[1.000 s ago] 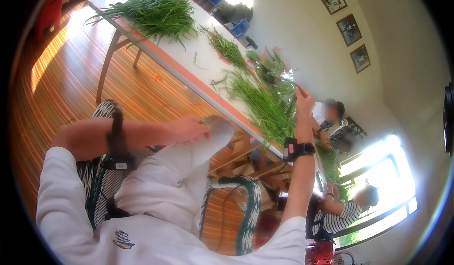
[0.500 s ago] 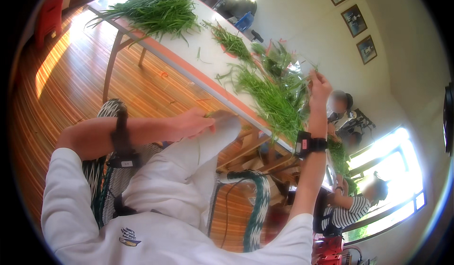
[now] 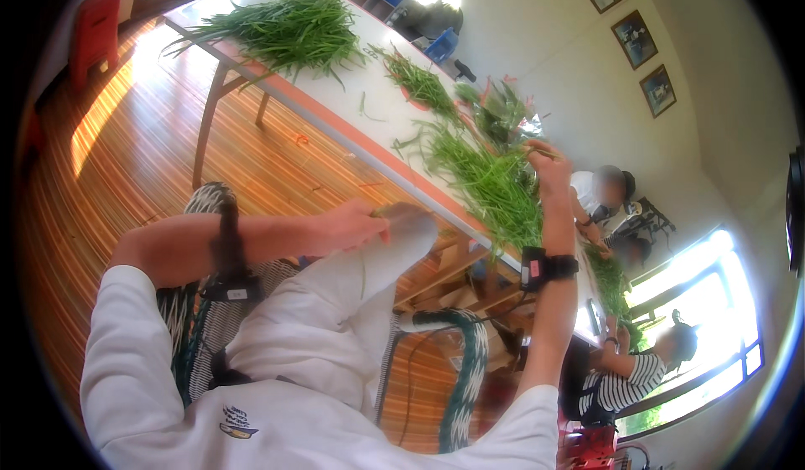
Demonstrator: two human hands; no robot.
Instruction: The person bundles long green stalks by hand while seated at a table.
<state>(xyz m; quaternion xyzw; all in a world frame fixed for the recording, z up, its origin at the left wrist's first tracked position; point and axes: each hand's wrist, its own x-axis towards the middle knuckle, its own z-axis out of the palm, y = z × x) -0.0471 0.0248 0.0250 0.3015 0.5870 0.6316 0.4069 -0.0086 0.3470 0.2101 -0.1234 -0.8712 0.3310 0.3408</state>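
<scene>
My left hand (image 3: 356,225) rests over my raised knee with its fingers curled. A bit of green stalk (image 3: 379,212) shows at its fingertips, and a thin green strand hangs down against my white trousers (image 3: 302,336). My right hand (image 3: 550,168) is stretched out at the far end of a heap of long, narrow green stalks (image 3: 478,172) on the table. Its fingers are pinched, with a thin greenish stalk between them; its exact kind is too small to tell.
The long white table (image 3: 381,122) has an orange-edged border. A larger green bunch (image 3: 289,34) lies at its far left, a smaller one (image 3: 419,83) mid-table, with plastic-wrapped greens (image 3: 503,114) behind. Co-workers (image 3: 641,373) sit at the right. My woven chair's armrest (image 3: 459,378) is beside me.
My right hand has come down and slightly left toward the heap; the thin sprig that stuck up above its fingers no longer shows there. My left hand stays over the knee.
</scene>
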